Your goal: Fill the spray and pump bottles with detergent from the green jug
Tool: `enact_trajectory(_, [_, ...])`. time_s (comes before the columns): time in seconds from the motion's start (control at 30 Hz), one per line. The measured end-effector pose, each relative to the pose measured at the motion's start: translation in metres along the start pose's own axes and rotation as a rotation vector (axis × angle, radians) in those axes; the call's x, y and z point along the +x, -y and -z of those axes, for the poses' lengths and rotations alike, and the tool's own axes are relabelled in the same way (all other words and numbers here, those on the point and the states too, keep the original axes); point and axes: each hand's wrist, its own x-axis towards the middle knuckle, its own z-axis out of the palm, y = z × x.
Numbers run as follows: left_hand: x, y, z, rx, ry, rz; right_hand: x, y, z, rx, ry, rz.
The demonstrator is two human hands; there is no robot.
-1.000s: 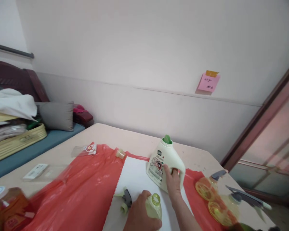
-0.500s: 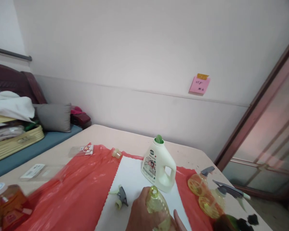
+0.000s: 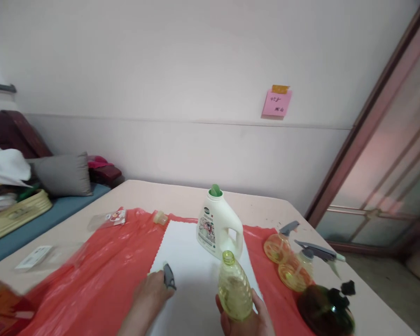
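My right hand (image 3: pixel 247 322) is wrapped round the lower part of a clear yellow bottle (image 3: pixel 235 289), whose neck is uncapped. The bottle stands nearly upright, tilted a little. At the left side of the white sheet (image 3: pixel 192 261), my left hand (image 3: pixel 153 290) is closed on a grey spray trigger head (image 3: pixel 168 276); the hand covers part of it. Behind the bottle stands a white detergent jug (image 3: pixel 220 228) with a handle, a printed label and a green piece in its mouth.
Red plastic sheeting (image 3: pixel 108 266) lies under the white sheet. On the right are yellow spray bottles (image 3: pixel 277 247) and a dark bottle (image 3: pixel 324 310). A pale cap (image 3: pixel 160 218) sits at the back, and an orange-red container (image 3: pixel 7 308) at the left edge.
My left hand has let go of the yellow bottle and moved left onto the spray trigger head. My right hand now holds the bottle alone. The view has shifted slightly right.
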Motion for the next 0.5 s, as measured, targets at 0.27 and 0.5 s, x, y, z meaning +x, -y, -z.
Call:
enact_trajectory(0.27, [0.006,-0.021,0.005,-0.390,-0.074,-0.065,0.001,-0.007,0.002,-0.064,-0.001,-0.023])
enact_trajectory(0.5, [-0.001,-0.025,0.032,-1.752,-0.311,0.019,0.016,-0.027,0.010,-0.132,0.019,-0.015])
